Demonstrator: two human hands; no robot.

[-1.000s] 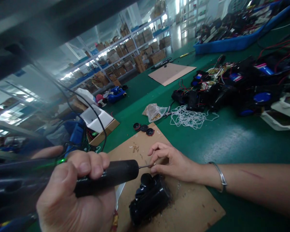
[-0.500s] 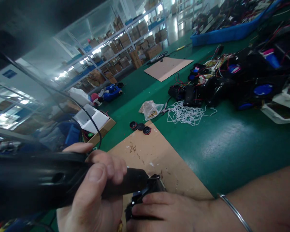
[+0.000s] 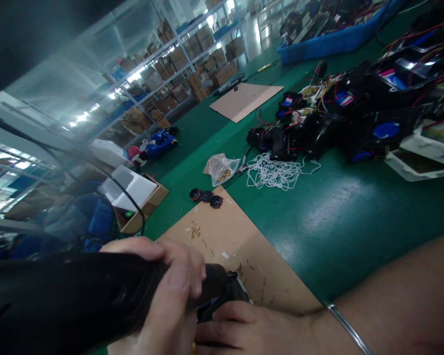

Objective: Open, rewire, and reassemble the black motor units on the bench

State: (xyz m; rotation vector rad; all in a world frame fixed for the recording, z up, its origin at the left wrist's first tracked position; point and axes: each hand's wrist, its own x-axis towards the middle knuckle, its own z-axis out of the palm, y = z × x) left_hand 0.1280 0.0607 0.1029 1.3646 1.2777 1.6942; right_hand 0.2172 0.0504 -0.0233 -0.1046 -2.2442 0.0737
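My left hand point(image 3: 173, 288) is wrapped round a black power screwdriver point(image 3: 77, 296), which lies sideways across the lower left of the view. The driver's nose reaches a black plastic part point(image 3: 235, 293); its bit is hidden from this angle. My right hand point(image 3: 247, 328), with a metal bangle on the wrist, lies over the near side of that part, fingers bent onto it. Both hands are over a cardboard sheet point(image 3: 240, 236). Small brass-coloured screws point(image 3: 195, 230) are scattered on the cardboard, and several round black parts point(image 3: 206, 196) sit at its far corner.
Beyond the cardboard are a plastic bag of screws point(image 3: 224, 172) and a tangle of white cord point(image 3: 276, 172). Black housings with wires point(image 3: 318, 133) pile up at right, before a blue bin point(image 3: 325, 52). An open box point(image 3: 144, 207) stands left, near a hanging black cable point(image 3: 133, 192).
The driver and my left hand have moved slightly right and down, and its nose now meets the black part, covering the bit that showed before. The view has shifted a little.
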